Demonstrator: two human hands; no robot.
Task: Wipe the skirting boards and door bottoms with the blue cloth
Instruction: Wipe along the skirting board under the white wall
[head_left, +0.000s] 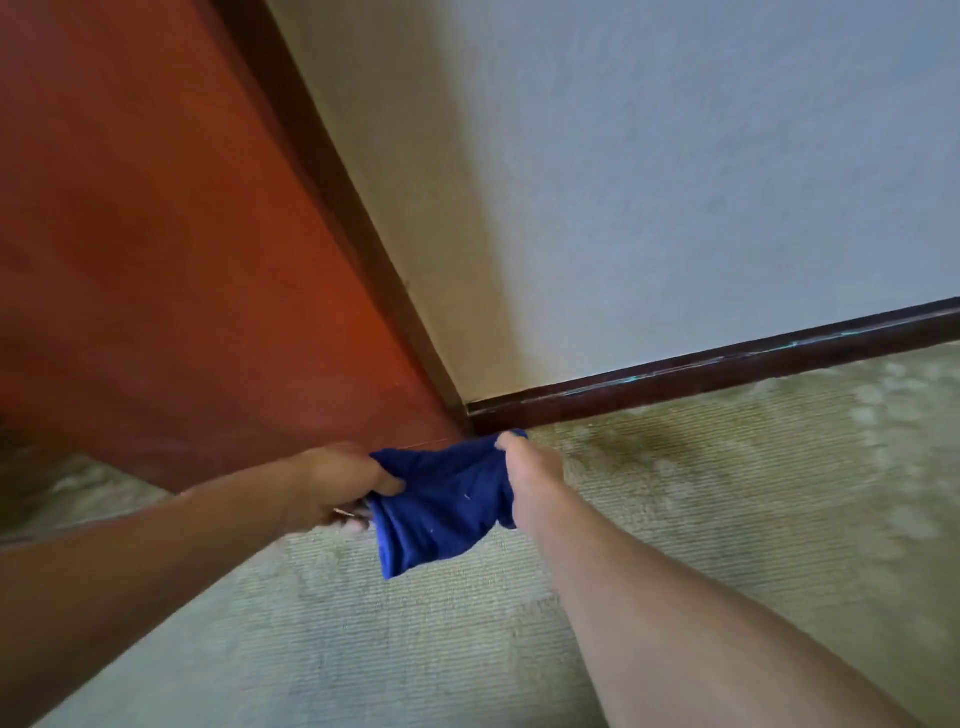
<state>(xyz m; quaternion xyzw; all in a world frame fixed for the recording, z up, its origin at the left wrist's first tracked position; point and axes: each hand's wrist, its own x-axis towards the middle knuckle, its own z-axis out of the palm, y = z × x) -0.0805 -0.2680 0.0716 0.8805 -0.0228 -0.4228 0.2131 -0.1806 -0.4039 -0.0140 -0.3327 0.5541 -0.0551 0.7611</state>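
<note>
The blue cloth (441, 504) hangs stretched between both hands, just above the carpet near the corner where door and wall meet. My left hand (337, 486) grips its left edge. My right hand (530, 475) pinches its upper right edge. A reddish-brown door (182, 260) fills the left side, its bottom edge just behind my left hand. The dark brown skirting board (727, 366) runs along the foot of the wall to the right, starting just above the cloth.
Pale green patterned carpet (727, 493) covers the floor. A dark door frame (332, 182) runs up between the door and the cream wall (623, 182).
</note>
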